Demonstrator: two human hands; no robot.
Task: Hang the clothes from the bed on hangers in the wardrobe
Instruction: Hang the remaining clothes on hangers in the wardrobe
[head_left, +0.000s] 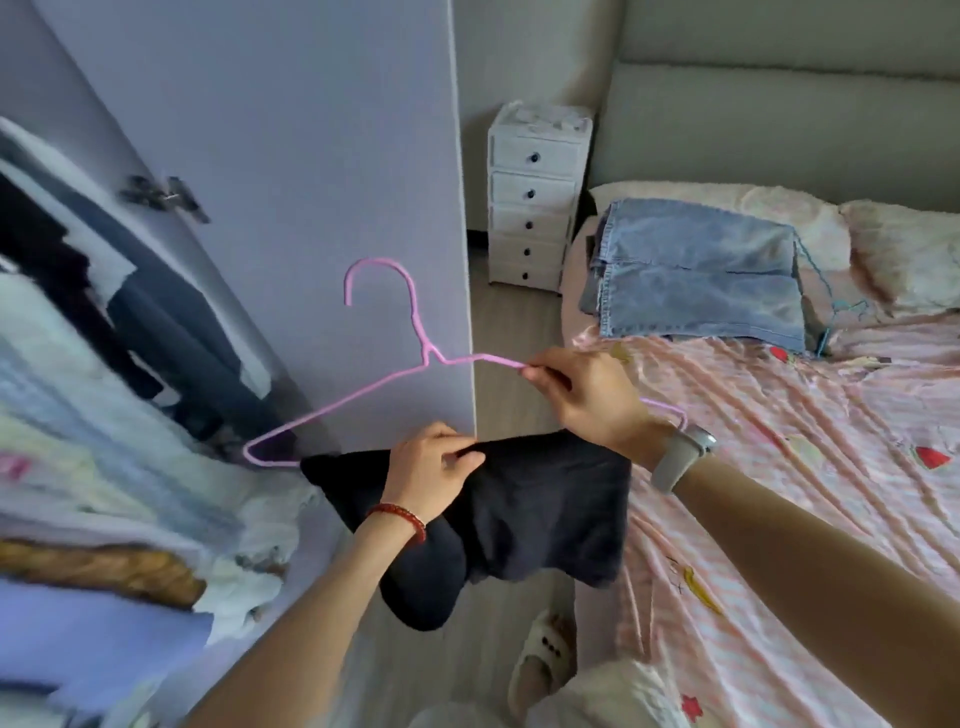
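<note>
A pink wire hanger (395, 332) is held in the air in front of the open wardrobe door (291, 171). My right hand (587, 395) grips its right shoulder wire. A folded black garment (535, 514) is draped over the hanger's lower bar, and my left hand (436, 470) pinches its top edge. Folded blue jeans (701, 270) lie on the bed (779, 441) near the pillows. The wardrobe (78, 338) at the left holds dark and light hanging clothes.
A white drawer tower (535, 192) stands between the wardrobe door and the bed's headboard. A narrow strip of wooden floor (509, 332) runs between door and bed. A slipper (545, 654) shows on the floor below my arms. Pillows (904, 249) lie at the bed's head.
</note>
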